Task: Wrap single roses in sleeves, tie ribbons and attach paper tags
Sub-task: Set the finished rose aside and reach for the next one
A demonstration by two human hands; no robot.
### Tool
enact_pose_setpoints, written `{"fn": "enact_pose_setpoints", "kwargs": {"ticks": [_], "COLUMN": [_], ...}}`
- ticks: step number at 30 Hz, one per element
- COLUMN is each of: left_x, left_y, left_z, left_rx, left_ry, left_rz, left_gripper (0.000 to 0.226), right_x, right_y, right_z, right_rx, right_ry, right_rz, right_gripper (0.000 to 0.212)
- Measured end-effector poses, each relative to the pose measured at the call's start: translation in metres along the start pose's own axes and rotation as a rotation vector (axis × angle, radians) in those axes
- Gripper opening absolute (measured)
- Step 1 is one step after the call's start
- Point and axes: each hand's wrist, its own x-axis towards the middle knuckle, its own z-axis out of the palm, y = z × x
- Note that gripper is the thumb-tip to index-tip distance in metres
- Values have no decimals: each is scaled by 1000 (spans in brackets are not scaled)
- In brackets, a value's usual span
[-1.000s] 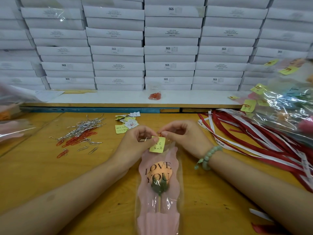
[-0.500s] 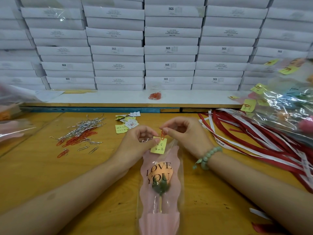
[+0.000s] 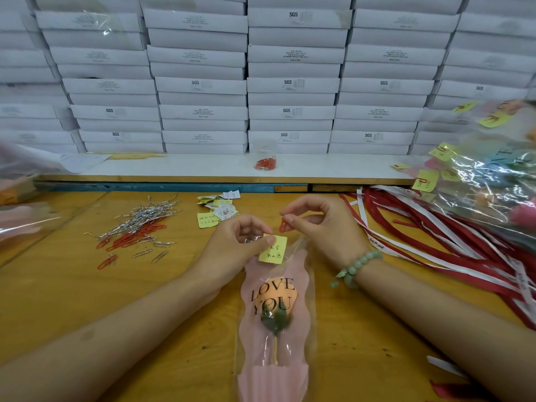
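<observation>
Lower centre of the frame, our rose [image 3: 275, 297] lies in its sleeve [image 3: 301, 274] on the table [image 3: 87, 300], a yellow tag [image 3: 273, 250] at the top edge. We are tagging. Our left hand [image 3: 235, 246] pinches the tag, seemingly with the sleeve, and our right hand [image 3: 322, 227] pinches a red paper clip [image 3: 282, 226] just above. Next, we should slide it over both.

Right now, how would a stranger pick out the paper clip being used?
Start at the yellow wooden table and find the pink-sleeved rose lying at its near middle. Just beyond the sleeve's top edge, the right hand pinches a red paper clip above the yellow tag. Unlike the loose clips heaped to the left, it is the only one held off the table.
</observation>
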Motion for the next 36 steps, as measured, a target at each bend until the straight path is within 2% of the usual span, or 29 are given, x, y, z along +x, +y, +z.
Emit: {"fn": "enact_pose_setpoints", "kwargs": {"ticks": [17, 31, 36], "left_x": [0, -1, -1], "left_y": [-3, -1, 0], "left_z": [-1, -2, -3], "left_rx": [-2, -53, -103], "left_ry": [47, 47, 43], "left_rz": [-5, -31, -43], "left_gripper": [10, 9, 9], "right_x": [-1, 0, 2], "right_y": [0, 3, 6], "right_z": [3, 4, 3], "right_rx": [9, -60, 29], "right_ry": [-115, -124, -190], "right_rz": [9, -33, -37], "right_gripper": [8, 8, 8]}}
